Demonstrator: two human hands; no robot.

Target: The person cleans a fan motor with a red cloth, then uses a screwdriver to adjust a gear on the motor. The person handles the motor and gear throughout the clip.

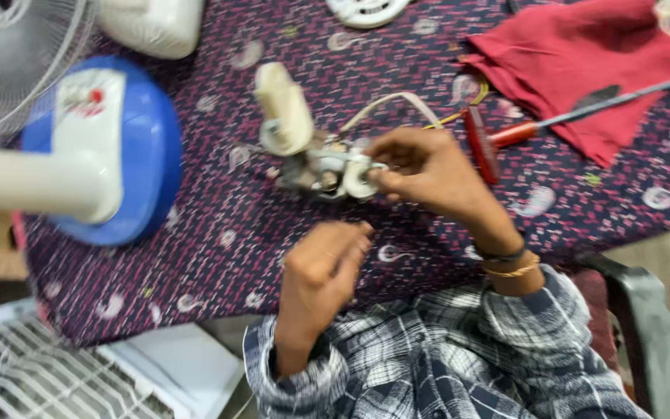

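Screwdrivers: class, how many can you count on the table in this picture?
1. A red-handled screwdriver lies at the upper right of the table, its shaft resting across the red cloth. Others may be hidden under the cloth or outside the picture.

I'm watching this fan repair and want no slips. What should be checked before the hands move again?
1. Right hand grips the motor assembly: ok.
2. Left hand free, holding nothing: ok.
3. Wires clear of fingers: cannot tell, blurred.
4. Screwdriver lying within reach on the cloth-covered table: ok.
5. Red cloth away from the assembly: ok.
6. Fan base set aside to the left: ok.
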